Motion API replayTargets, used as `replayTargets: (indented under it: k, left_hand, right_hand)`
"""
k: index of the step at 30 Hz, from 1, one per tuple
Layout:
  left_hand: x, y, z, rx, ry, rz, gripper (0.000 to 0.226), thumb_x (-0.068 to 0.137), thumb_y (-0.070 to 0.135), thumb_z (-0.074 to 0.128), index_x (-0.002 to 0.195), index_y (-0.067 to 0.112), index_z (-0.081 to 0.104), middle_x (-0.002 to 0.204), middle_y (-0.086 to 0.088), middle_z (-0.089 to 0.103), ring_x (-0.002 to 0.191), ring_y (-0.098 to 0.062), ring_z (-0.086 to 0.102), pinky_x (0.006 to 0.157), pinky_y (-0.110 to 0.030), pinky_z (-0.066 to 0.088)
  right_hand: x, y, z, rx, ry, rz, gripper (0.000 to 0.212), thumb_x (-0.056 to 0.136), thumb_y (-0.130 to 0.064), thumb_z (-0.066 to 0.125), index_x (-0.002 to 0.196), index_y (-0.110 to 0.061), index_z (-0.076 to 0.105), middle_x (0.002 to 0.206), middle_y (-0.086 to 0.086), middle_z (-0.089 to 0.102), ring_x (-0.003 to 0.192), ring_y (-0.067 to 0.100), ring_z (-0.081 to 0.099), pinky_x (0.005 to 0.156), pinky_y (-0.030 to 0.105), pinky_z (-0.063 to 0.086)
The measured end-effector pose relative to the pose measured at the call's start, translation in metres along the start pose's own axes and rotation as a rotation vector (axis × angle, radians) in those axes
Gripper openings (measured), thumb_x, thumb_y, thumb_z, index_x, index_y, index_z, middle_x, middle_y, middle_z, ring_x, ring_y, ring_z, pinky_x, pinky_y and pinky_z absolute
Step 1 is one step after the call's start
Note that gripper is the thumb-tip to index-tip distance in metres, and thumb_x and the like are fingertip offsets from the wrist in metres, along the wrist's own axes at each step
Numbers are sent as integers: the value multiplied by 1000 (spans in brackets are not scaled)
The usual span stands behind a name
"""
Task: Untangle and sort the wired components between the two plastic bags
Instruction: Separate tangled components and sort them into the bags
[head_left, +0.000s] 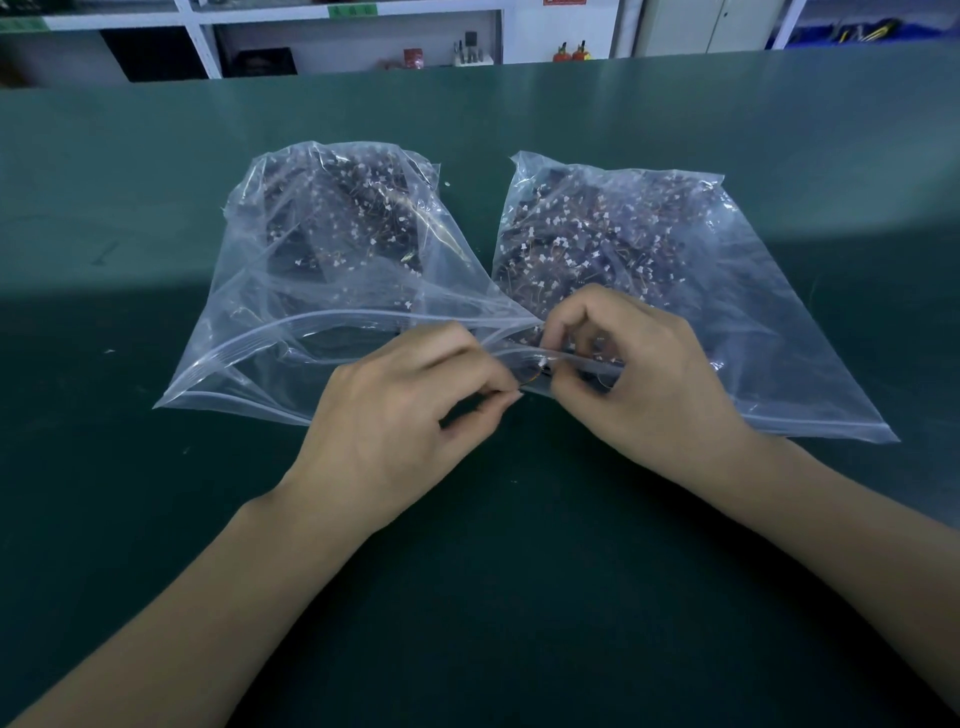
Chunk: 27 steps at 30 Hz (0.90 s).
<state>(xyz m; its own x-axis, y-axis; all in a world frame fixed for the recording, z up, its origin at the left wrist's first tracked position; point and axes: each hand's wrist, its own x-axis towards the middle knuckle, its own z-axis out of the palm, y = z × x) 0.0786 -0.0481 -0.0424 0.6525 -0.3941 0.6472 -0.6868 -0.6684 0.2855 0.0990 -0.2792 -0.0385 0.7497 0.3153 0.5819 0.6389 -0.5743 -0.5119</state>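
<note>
Meeting just in front of the two bags, both hands work on one small wired component (537, 375) at the spot where the bag mouths come together. The left hand (400, 415) has its fingers curled in, thumb and forefinger pinching toward the piece from the left. The right hand (639, 374) is curled too, its thumb and first fingers closed around the same piece from the right; a short orange-brown wire shows between the fingertips, though the part itself is mostly hidden, so which hand holds which end is hard to tell. The hands appear to press on the near lip of the right bag (727, 291), whose zip edge runs under the right-hand fingers. That bag lies flat on the green worktop (519, 519), filled with dark components, thin wires and small white connectors. Just left of it, touching at the near corner, lies the left bag (311, 291), its mouth gaping open toward the person and its own heap of the same wired parts piled at its far end. Beyond the right bag, past the worktop's far edge, stand white shelves (353, 31) holding small items too blurred to name.
</note>
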Motion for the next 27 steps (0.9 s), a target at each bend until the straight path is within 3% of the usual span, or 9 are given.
replayTargets:
  k: [4,7,10,13,17,20,24,27]
  left_hand:
    - [-2,4,4,-135,75,-25,6,100,20,77,97,16,81,91,8,67,78,-14,66,61,-37,53]
    - [-1,2,4,-89,96,-32,6,100,21,78,98,16,82,93,8,70,80,-14,67,63,-37,54]
    - [-1,-1,2,-1,7,-68,5,98,27,79,98,24,82,94,14,69,82,-4,63,60,-37,54]
    - [-1,1,3,61,-76,-95,5,94,35,79,96,30,81,90,16,64,78,4,48,56,-25,42]
    - [0,4,1,155,-110,-79,10,95,40,75,99,35,82,81,13,56,74,-1,44,55,-15,25]
    - [-1,7,-1,268,-193,-67,28,102,52,56,106,40,81,73,11,57,68,-15,61,55,-23,32]
    - [1,16,2,430,-386,-130,63,101,70,8,131,49,60,87,13,71,85,-18,72,61,-32,42]
    - [3,19,2,457,-390,-136,63,101,69,4,133,48,54,88,11,71,86,-20,71,61,-34,38]
  right_hand:
    - [-1,2,3,-15,-23,20,21,82,-5,74,95,-20,66,88,-13,64,76,20,62,68,46,53]
    - [-1,2,2,-13,-17,35,23,82,-4,74,95,-21,66,88,-12,66,76,20,63,69,46,53]
    - [-1,2,1,4,-2,33,22,85,-6,77,97,-21,66,89,-13,67,78,19,65,70,44,54]
    - [-3,2,2,18,-2,29,19,89,-9,78,99,-21,67,91,-13,68,80,18,65,71,42,54]
    - [-3,2,2,19,-2,29,19,90,-9,79,100,-21,68,92,-13,68,80,17,65,71,40,54]
    - [-2,2,2,19,0,21,18,90,-8,79,99,-21,69,91,-12,68,78,17,64,70,38,53]
    - [-3,1,2,17,-8,21,17,90,-8,78,99,-20,70,92,-9,69,79,19,64,71,41,53]
    - [-3,1,3,13,-19,15,16,90,-6,78,98,-18,71,92,-8,70,79,19,63,71,41,53]
